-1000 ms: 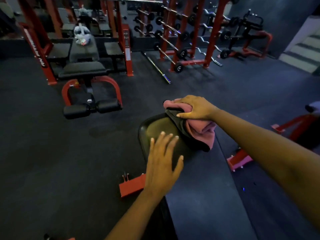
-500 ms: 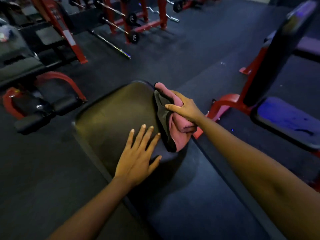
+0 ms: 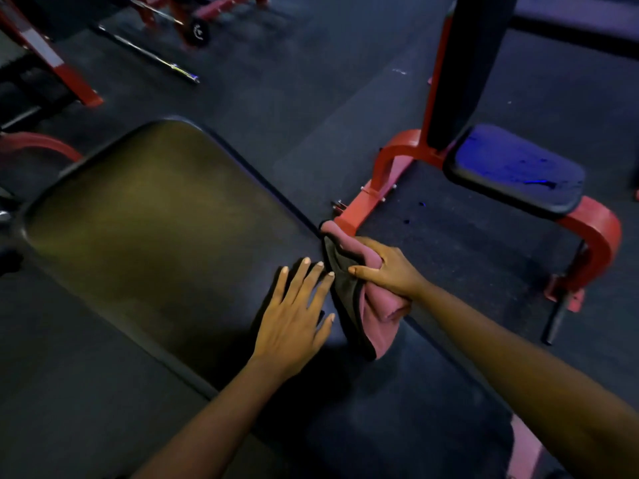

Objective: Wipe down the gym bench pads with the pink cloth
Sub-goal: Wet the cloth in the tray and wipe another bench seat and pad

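Right hand (image 3: 387,271) dragged pink cloth (image 3: 376,323) beside left hand (image 3: 294,319).

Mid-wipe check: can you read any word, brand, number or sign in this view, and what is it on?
No text reads clearly in this frame.
Red rack upright: pale strip, perhaps a label, too blurred to read.
Weight plate: small white mark, too blurred to read.
Bench pad: no lettering visible.
Pink cloth: no lettering visible.
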`<action>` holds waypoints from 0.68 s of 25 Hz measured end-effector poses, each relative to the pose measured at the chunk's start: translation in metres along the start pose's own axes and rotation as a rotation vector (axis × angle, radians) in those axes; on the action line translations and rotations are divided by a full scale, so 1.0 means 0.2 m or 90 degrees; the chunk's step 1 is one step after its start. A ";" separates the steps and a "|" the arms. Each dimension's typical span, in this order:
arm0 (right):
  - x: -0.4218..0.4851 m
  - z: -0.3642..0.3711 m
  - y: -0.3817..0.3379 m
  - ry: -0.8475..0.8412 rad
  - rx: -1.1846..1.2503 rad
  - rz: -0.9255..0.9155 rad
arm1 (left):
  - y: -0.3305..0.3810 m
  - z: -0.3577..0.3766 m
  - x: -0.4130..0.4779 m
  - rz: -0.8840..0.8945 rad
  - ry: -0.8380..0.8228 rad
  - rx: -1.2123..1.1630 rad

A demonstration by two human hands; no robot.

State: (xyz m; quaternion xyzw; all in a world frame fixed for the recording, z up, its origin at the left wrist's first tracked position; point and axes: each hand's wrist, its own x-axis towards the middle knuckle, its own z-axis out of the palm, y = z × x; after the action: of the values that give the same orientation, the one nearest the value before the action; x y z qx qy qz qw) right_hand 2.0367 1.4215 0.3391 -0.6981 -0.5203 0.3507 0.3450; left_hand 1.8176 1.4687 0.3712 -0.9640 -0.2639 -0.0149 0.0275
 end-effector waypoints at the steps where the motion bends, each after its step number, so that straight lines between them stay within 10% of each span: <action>1: -0.07 -0.01 0.06 -0.007 -0.006 0.021 | 0.07 0.03 -0.01 0.010 -0.008 -0.007; 17: -1.31 -0.12 1.07 -0.090 -0.123 0.285 | 0.81 0.49 -0.18 0.276 -0.148 0.073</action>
State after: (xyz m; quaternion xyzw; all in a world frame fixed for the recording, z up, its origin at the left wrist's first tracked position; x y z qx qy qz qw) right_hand 2.1051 1.1176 0.2049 -0.7994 -0.4067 0.4147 0.1533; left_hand 1.8698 1.3168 0.2651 -0.9902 -0.0531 0.1173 0.0545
